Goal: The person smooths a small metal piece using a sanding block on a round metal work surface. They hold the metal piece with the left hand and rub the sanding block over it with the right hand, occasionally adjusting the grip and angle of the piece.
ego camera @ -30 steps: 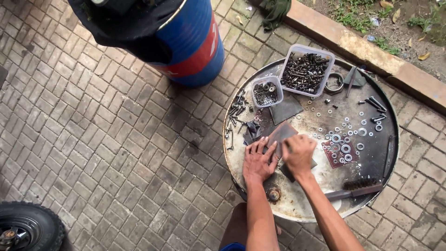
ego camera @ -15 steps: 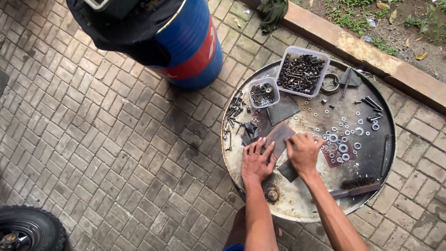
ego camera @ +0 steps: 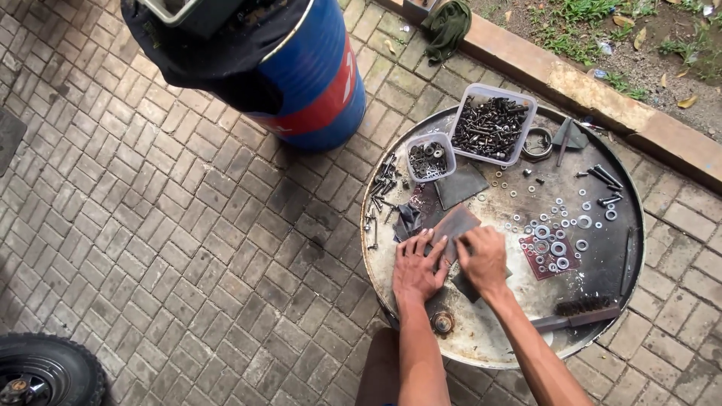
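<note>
Pressing flat grey-brown sandpaper sheet (ego camera: 454, 223).

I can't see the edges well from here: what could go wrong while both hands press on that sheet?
1. The left hand and right hand press on the abrasive sheet; a slip could scrape fingers.
2. Loose washers lie just beside the right hand; a wide stroke might scatter them.
3. The bolts sit near the drum lid's rim and could roll off.

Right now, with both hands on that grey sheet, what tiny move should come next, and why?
Probably a short rubbing stroke of the right hand along the grey sheet, since the left hand lies flat beside it, seemingly pinning it on the round metal top.
</note>
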